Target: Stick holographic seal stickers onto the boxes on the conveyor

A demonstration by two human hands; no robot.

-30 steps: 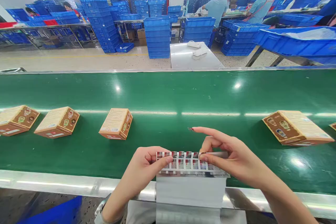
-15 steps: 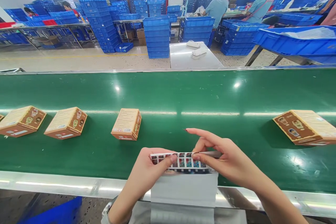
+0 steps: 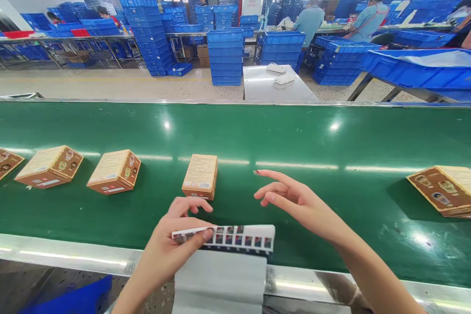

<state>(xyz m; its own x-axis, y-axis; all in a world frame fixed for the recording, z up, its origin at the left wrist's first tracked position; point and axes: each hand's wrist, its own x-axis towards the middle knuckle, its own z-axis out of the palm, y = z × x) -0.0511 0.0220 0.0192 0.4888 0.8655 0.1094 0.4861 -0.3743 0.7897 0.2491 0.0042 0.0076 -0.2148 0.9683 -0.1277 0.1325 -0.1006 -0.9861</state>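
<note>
Right fingers [image 3: 280, 176] now hover apart, off the printed sheet [image 3: 238, 240]; left fingers [image 3: 196, 241] still pinch it

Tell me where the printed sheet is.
In the head view, lower middle: the printed sheet is pinched in the left hand, below and left of the right hand.

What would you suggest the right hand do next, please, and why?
Probably move the right hand left towards the nearest box: its index fingertip seems to carry a small piece, too small to identify, that box is close by, and the left hand holds the printed strip.
</note>
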